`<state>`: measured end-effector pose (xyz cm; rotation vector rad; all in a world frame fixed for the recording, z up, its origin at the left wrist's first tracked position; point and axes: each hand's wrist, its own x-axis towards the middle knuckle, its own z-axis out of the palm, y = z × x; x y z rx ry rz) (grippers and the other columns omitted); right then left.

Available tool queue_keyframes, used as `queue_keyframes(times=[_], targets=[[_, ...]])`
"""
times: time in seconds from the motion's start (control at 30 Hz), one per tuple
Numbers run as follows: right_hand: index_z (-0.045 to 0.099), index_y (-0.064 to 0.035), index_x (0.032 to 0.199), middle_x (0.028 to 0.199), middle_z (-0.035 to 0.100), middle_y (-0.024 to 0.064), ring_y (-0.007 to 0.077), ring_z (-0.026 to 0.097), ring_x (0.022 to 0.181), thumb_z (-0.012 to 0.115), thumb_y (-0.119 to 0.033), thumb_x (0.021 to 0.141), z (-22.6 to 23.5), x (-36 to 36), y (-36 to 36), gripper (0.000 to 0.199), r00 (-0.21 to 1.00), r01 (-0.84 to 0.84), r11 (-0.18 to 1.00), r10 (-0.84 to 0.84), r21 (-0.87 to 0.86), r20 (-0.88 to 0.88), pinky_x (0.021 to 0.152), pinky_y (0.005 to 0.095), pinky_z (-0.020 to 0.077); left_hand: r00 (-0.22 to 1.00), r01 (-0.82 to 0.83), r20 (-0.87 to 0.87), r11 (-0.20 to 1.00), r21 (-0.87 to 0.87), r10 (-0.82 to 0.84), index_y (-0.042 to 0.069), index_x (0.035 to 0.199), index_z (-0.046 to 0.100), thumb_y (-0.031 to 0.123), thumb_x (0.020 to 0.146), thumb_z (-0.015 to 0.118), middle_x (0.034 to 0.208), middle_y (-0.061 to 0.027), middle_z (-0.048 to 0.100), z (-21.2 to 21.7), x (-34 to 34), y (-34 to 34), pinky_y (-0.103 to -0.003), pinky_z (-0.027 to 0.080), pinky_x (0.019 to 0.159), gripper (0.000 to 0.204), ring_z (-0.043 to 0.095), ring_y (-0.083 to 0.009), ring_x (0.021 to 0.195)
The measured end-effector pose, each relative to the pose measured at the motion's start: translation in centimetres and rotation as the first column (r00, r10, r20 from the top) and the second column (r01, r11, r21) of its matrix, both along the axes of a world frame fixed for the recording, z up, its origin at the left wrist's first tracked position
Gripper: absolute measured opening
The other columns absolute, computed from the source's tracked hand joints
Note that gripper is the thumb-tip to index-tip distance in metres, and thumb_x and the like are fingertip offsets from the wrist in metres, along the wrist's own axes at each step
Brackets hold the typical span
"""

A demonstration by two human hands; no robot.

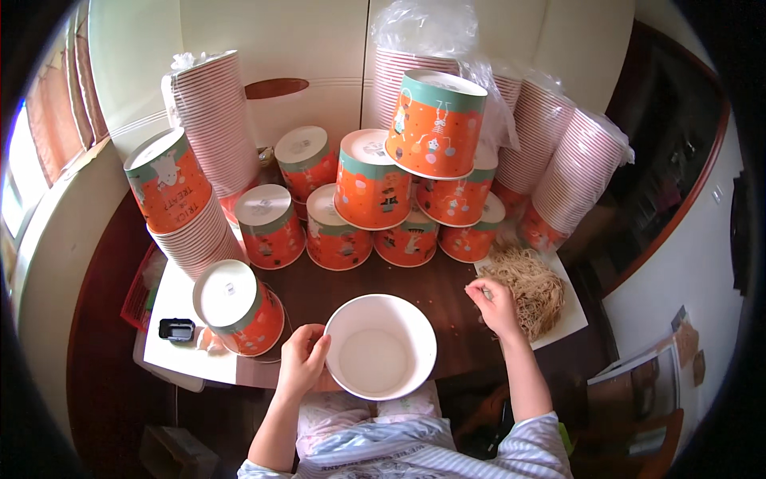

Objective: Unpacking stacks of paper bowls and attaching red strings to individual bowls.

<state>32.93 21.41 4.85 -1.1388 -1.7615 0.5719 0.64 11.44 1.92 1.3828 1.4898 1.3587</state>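
My left hand (pixel 302 358) grips the left rim of an open paper bucket (pixel 381 346), white inside, held at the near edge of the dark wooden table (pixel 447 311). My right hand (pixel 495 305) is to the right of the bucket, fingers pinched just beside a pile of tan shredded paper filler (pixel 533 287) on a white sheet; whether it holds any strands I cannot tell. An upside-down orange and teal bucket (pixel 238 307) stands left of my left hand.
Several upturned orange buckets (pixel 375 191) are piled at the back of the table. Tall nested stacks stand at the left (pixel 209 120) and right (pixel 576 168), some in plastic wrap. A small black object (pixel 176 329) lies on a white sheet at the left.
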Motion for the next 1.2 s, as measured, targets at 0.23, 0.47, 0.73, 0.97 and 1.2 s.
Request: queue_keyframes(times=[0.23, 0.47, 0.73, 0.97, 1.2], targets=[[0.058, -0.0008, 0.086, 0.078, 0.059, 0.0013, 0.0066, 0.054, 0.072, 0.058, -0.011, 0.083, 6.9, -5.7, 0.8, 0.011, 0.893, -0.386, 0.895, 0.301, -0.225, -0.335, 0.067, 0.0209, 0.0445, 0.994, 0.009, 0.108, 1.000, 0.001, -0.009, -0.004, 0.092, 0.057, 0.010, 0.081, 0.057, 0.079, -0.0094, 0.060, 0.0, 0.8, -0.2, -0.023, 0.046, 0.060, 0.017, 0.057, -0.0110, 0.067], [0.054, -0.0007, 0.091, 0.082, 0.059, 0.0055, 0.0106, 0.056, 0.077, 0.054, -0.008, 0.085, 9.4, -10.2, -0.8, 0.009, 0.702, -0.695, 0.650, 0.523, -0.307, -0.483, 0.071, 0.0236, 0.0456, 0.999, -0.023, 0.039, 0.981, 0.194, 0.015, -0.003, 0.094, 0.057, 0.003, 0.081, 0.056, 0.090, -0.0062, 0.052, 2.3, 0.7, -0.6, -0.020, 0.042, 0.063, 0.014, 0.052, -0.0087, 0.072], [0.051, -0.0019, 0.092, 0.083, 0.060, 0.0049, 0.0079, 0.055, 0.080, 0.049, -0.009, 0.088, 10.4, -13.6, -2.6, 0.008, 0.640, -0.764, 0.554, 0.714, -0.331, -0.283, 0.071, 0.0230, 0.0440, 0.942, 0.239, 0.145, 0.908, 0.345, -0.303, 0.001, 0.097, 0.059, 0.008, 0.076, 0.066, 0.097, -0.0064, 0.052, 6.3, 2.5, 0.9, -0.018, 0.039, 0.056, 0.024, 0.048, -0.0061, 0.070], [0.051, -0.0010, 0.091, 0.081, 0.057, 0.0046, 0.0093, 0.055, 0.076, 0.051, -0.008, 0.087, 11.2, -12.4, -2.6, 0.008, 0.673, -0.739, 0.593, 0.660, -0.319, -0.334, 0.070, 0.0230, 0.0437, 0.974, 0.157, 0.107, 0.938, 0.308, -0.198, 0.000, 0.075, 0.056, 0.000, 0.075, 0.060, 0.083, -0.0050, 0.055, 6.9, 2.1, 1.2, -0.019, 0.042, 0.060, 0.004, 0.053, -0.0090, 0.073], [0.047, -0.0020, 0.089, 0.078, 0.055, 0.0061, 0.0108, 0.053, 0.071, 0.048, -0.008, 0.088, 12.5, -9.8, -3.0, 0.007, 0.582, -0.788, 0.585, 0.608, -0.191, -0.540, 0.072, 0.0259, 0.0438, 0.937, 0.154, -0.345, 0.947, 0.283, -0.049, 0.002, 0.079, 0.061, 0.003, 0.069, 0.064, 0.081, -0.0073, 0.058, 7.4, 0.1, 1.0, -0.027, 0.048, 0.055, 0.010, 0.057, -0.0185, 0.069]])
